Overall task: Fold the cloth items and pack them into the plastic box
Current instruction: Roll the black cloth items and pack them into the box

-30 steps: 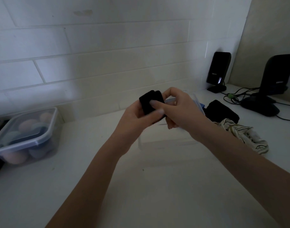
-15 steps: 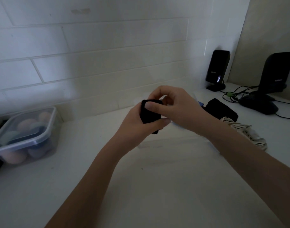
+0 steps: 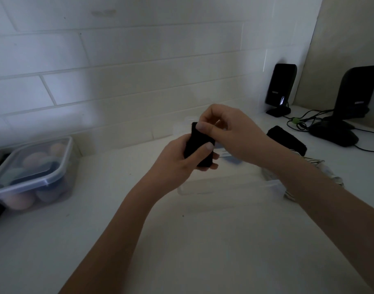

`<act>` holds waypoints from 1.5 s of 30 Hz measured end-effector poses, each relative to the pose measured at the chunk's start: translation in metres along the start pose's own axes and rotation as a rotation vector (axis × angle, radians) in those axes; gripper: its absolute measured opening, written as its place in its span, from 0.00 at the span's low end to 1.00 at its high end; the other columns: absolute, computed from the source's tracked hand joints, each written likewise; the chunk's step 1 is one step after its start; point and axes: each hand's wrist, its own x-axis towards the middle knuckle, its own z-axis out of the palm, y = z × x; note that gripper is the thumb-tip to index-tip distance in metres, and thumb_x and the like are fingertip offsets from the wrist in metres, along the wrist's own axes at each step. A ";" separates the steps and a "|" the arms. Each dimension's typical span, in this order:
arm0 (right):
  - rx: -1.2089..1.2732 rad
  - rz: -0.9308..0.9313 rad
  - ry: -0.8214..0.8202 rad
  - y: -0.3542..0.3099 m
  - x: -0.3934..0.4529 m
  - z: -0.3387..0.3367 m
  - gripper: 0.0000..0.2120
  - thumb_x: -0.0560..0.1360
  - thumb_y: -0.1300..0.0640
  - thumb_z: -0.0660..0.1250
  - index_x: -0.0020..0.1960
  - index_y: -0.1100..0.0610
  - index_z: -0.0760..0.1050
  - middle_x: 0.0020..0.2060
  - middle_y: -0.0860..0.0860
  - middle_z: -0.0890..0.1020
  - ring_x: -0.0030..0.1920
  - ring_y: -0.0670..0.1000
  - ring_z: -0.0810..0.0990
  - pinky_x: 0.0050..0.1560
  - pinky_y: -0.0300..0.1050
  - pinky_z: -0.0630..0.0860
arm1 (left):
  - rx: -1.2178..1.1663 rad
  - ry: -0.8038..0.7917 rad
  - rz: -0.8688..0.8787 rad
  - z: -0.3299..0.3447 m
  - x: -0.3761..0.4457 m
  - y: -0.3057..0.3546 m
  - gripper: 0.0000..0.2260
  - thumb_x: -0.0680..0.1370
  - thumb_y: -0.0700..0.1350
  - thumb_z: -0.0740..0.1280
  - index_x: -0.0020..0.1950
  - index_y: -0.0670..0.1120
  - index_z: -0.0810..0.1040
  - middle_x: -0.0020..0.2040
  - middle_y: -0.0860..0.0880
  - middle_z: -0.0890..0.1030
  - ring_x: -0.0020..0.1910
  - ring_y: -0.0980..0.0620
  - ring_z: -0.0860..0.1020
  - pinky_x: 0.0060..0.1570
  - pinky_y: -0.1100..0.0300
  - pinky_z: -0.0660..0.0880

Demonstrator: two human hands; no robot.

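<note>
Hands (image 3: 235, 132) lowered, both gripping black cloth (image 3: 200, 145)

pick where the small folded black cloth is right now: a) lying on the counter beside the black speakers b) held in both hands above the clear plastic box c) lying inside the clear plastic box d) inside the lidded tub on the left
b: the left hand grips the small folded black cloth and the right hand pinches its top edge, above the clear plastic box.
</note>
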 end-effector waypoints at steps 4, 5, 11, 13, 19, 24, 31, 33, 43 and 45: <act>0.166 0.107 -0.017 0.000 0.001 -0.007 0.05 0.75 0.58 0.66 0.40 0.53 0.74 0.35 0.48 0.78 0.37 0.49 0.77 0.42 0.47 0.78 | -0.044 -0.001 -0.040 -0.002 0.001 0.000 0.04 0.78 0.42 0.64 0.50 0.46 0.77 0.37 0.49 0.84 0.34 0.50 0.84 0.37 0.63 0.80; 0.197 0.127 -0.031 0.000 0.000 -0.007 0.04 0.75 0.58 0.66 0.42 0.54 0.75 0.36 0.49 0.79 0.39 0.50 0.78 0.43 0.48 0.79 | -0.058 0.009 -0.046 -0.002 0.001 -0.001 0.03 0.78 0.42 0.64 0.49 0.46 0.78 0.36 0.49 0.84 0.34 0.50 0.84 0.37 0.63 0.80; 0.226 0.121 -0.058 -0.003 -0.002 -0.004 0.08 0.75 0.55 0.66 0.46 0.59 0.80 0.37 0.53 0.82 0.38 0.46 0.79 0.39 0.36 0.76 | -0.081 0.028 -0.038 0.001 0.001 -0.002 0.03 0.76 0.41 0.66 0.46 0.46 0.79 0.33 0.48 0.84 0.32 0.49 0.84 0.35 0.63 0.80; 0.271 0.132 -0.037 -0.003 -0.003 -0.003 0.06 0.74 0.58 0.67 0.44 0.60 0.80 0.35 0.55 0.81 0.36 0.47 0.77 0.35 0.33 0.74 | -0.106 0.035 -0.032 0.003 0.000 -0.002 0.03 0.77 0.42 0.65 0.47 0.46 0.79 0.35 0.47 0.85 0.35 0.48 0.85 0.37 0.61 0.81; 0.325 0.176 -0.025 -0.002 -0.004 -0.001 0.07 0.73 0.60 0.68 0.46 0.65 0.80 0.39 0.65 0.81 0.40 0.52 0.78 0.43 0.39 0.76 | -0.092 0.114 -0.005 -0.002 0.003 -0.005 0.13 0.80 0.46 0.60 0.49 0.41 0.81 0.46 0.36 0.83 0.43 0.40 0.84 0.47 0.50 0.81; 0.463 0.454 -0.162 0.003 -0.003 -0.008 0.16 0.74 0.51 0.67 0.56 0.60 0.77 0.47 0.58 0.83 0.45 0.52 0.83 0.48 0.44 0.81 | 0.139 0.226 0.089 -0.002 0.005 -0.015 0.23 0.77 0.56 0.59 0.47 0.37 0.81 0.42 0.36 0.83 0.44 0.37 0.82 0.49 0.38 0.77; 0.496 0.514 -0.250 0.002 -0.007 -0.009 0.10 0.75 0.58 0.66 0.55 0.59 0.76 0.47 0.55 0.82 0.41 0.52 0.84 0.38 0.43 0.82 | 0.141 0.421 0.144 -0.003 0.006 -0.016 0.22 0.77 0.53 0.60 0.31 0.38 0.78 0.26 0.45 0.77 0.29 0.55 0.73 0.33 0.59 0.68; 0.389 0.515 -0.315 0.004 -0.008 -0.007 0.07 0.76 0.58 0.66 0.52 0.58 0.76 0.44 0.54 0.82 0.38 0.51 0.83 0.37 0.41 0.82 | 0.140 0.525 0.139 -0.008 0.007 -0.019 0.21 0.78 0.49 0.59 0.27 0.47 0.78 0.23 0.53 0.77 0.26 0.58 0.74 0.32 0.62 0.69; -0.194 0.327 -0.364 0.010 -0.026 0.027 0.12 0.70 0.53 0.73 0.49 0.53 0.73 0.37 0.43 0.74 0.38 0.44 0.76 0.38 0.37 0.73 | 0.706 0.434 0.069 -0.007 0.003 -0.021 0.22 0.81 0.54 0.52 0.37 0.44 0.76 0.27 0.56 0.70 0.30 0.54 0.72 0.33 0.58 0.65; -0.267 0.295 -0.369 0.009 -0.027 0.029 0.14 0.70 0.50 0.72 0.48 0.54 0.71 0.36 0.43 0.72 0.39 0.45 0.74 0.37 0.37 0.71 | 0.724 0.412 0.078 -0.007 0.003 -0.022 0.22 0.81 0.54 0.52 0.37 0.43 0.76 0.26 0.56 0.70 0.29 0.56 0.71 0.33 0.58 0.66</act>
